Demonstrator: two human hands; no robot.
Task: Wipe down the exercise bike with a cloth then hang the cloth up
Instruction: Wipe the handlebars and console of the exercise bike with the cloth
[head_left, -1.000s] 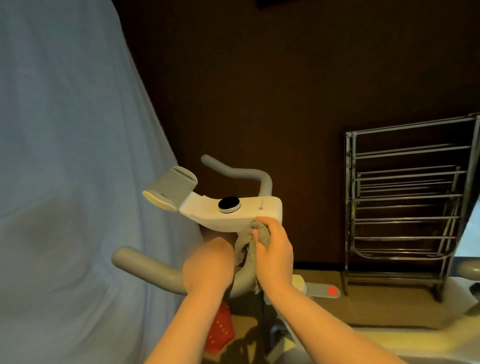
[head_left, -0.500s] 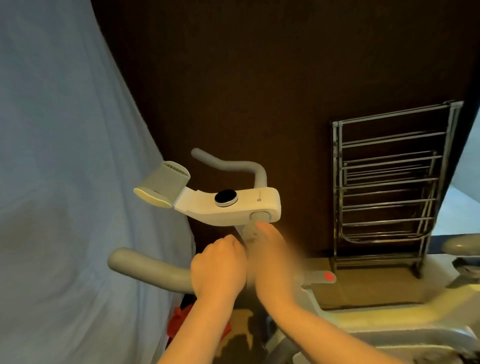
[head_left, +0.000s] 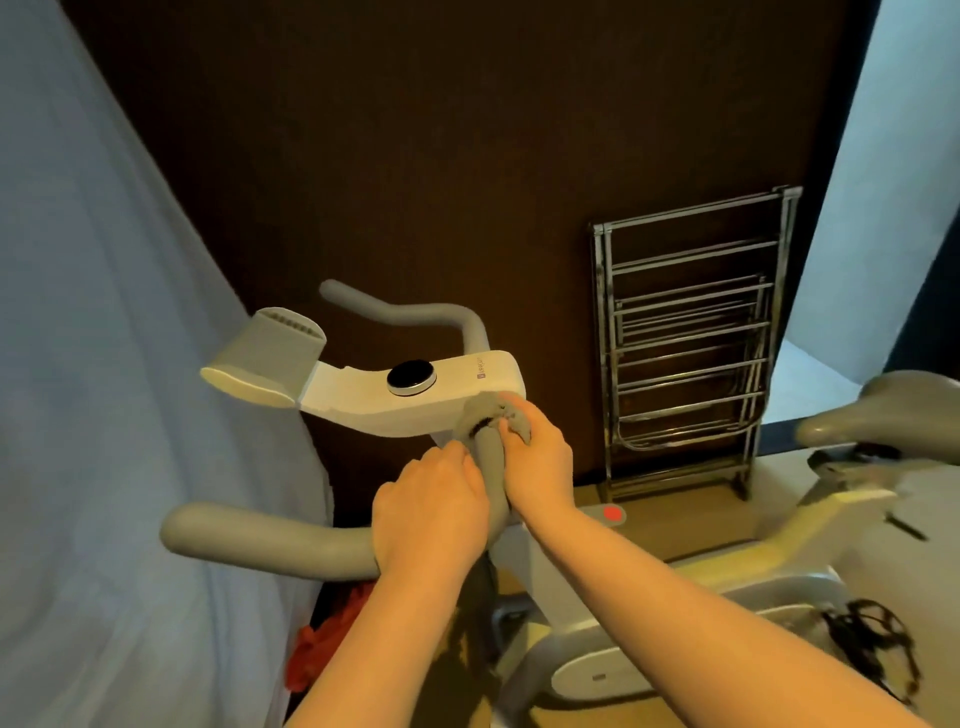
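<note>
So the grey cloth (head_left: 491, 418) is bunched up at the top of the near handlebar (head_left: 270, 540), right where the grey bar curves up to meet the white console (head_left: 415, 395). It looks draped over the bar there, touching the underside edge of the console. The right hand (head_left: 537, 467) has its fingers curled into the cloth, pinching it against the bar. The left hand (head_left: 428, 514) is clenched around the bar just below. My guess is it's bracing the handlebar so it stays put while the other hand scrubs, though some cloth may be tucked under it too, I can't tell.

Holding it like that makes sense, since wrapping the cloth round a tube cleans all sides in one slide.

Orientation: the console's long axis runs left to right, with the phone holder (head_left: 265, 358) end pointing left. The gripped stretch of bar runs near to far, rising toward the console. The saddle (head_left: 883, 415) is off to the right.

I'd say we're mid-wipe, and the metal drying rack (head_left: 691, 343) leaning on the dark wall (head_left: 467, 156) looks like the likely hanging spot.
</note>
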